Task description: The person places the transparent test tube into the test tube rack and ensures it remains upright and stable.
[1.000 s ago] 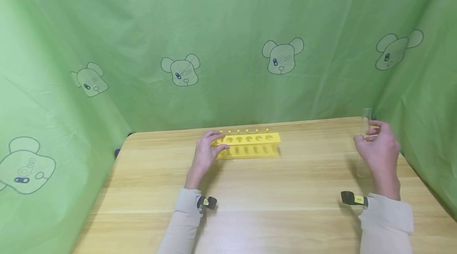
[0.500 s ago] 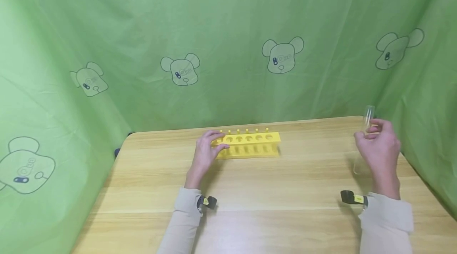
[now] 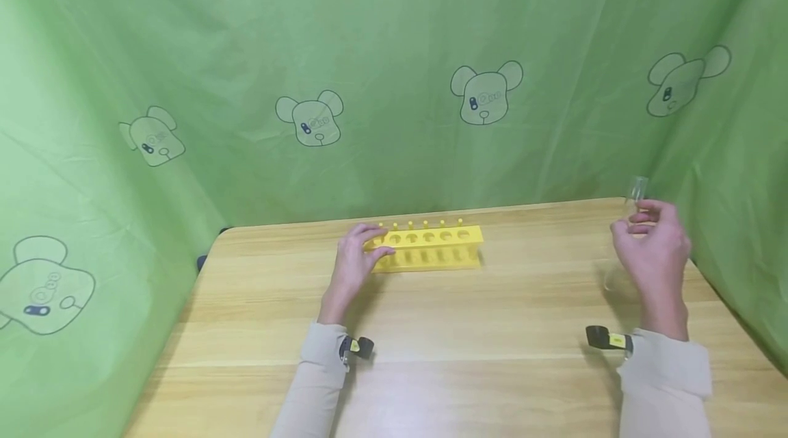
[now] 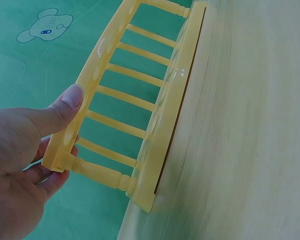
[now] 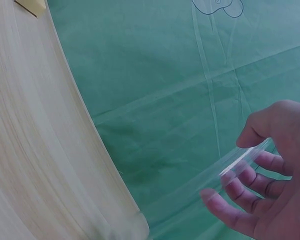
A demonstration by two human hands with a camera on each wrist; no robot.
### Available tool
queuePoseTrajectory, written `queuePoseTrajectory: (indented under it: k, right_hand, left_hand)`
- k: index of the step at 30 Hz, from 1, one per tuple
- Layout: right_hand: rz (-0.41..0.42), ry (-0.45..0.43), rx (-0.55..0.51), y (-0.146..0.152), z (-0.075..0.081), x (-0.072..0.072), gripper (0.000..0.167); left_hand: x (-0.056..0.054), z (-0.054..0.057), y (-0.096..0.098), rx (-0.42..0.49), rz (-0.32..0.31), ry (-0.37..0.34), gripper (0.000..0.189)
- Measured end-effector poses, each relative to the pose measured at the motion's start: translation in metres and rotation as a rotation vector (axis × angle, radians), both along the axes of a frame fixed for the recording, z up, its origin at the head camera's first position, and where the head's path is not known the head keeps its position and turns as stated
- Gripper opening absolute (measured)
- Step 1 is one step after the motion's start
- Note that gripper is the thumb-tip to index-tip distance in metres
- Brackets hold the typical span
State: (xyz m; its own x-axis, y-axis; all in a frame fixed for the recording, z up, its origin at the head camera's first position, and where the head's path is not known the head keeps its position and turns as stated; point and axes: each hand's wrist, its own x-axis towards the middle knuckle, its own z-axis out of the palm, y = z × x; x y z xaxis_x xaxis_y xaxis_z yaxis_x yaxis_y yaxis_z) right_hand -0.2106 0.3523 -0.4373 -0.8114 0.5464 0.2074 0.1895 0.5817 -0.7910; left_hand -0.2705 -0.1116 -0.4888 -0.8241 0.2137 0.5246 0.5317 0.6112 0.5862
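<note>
A yellow test tube rack (image 3: pixel 431 239) stands upright on the wooden table toward its back edge, with a row of round holes and a row of pegs behind them. My left hand (image 3: pixel 355 259) grips its left end, the thumb (image 4: pixel 70 97) on the top bar and the fingers behind and beneath it. At the right side of the table, my right hand (image 3: pixel 655 239) pinches a clear test tube (image 3: pixel 638 187) between thumb and fingers. The tube leans, its top to the right and its rounded bottom to the left. In the right wrist view, the see-through tube (image 5: pixel 237 164) crosses the fingers.
The light wooden table (image 3: pixel 431 328) ends at a green curtain (image 3: pixel 394 150) printed with bear heads, which encloses the back and both sides. A corner of the yellow rack shows at the top left of the right wrist view.
The test tube has tilted further, its bottom swinging left and up and its top shifting slightly right and up. The left hand and rack hold their place.
</note>
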Motion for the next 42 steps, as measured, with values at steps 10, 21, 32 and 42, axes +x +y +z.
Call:
queuePoseTrajectory:
  k: [10, 21, 32, 42]
  right_hand:
    - [0.01, 0.019, 0.005, -0.004, 0.002, 0.0, 0.056]
    - [0.032, 0.138, 0.021, -0.008, 0.002, -0.002, 0.05]
    - [0.063, 0.252, 0.053, -0.014, 0.001, -0.003, 0.044]
    - [0.104, 0.267, 0.025, -0.017, 0.003, -0.003, 0.044]
  left_hand:
    - [-0.001, -0.001, 0.0, -0.003, 0.002, -0.002, 0.04]
    - [-0.001, 0.0, 0.0, -0.006, -0.001, 0.007, 0.04]
    - [0.0, -0.002, 0.0, -0.003, 0.004, -0.018, 0.041]
    - [-0.001, -0.003, -0.001, -0.011, 0.01, -0.012, 0.041]
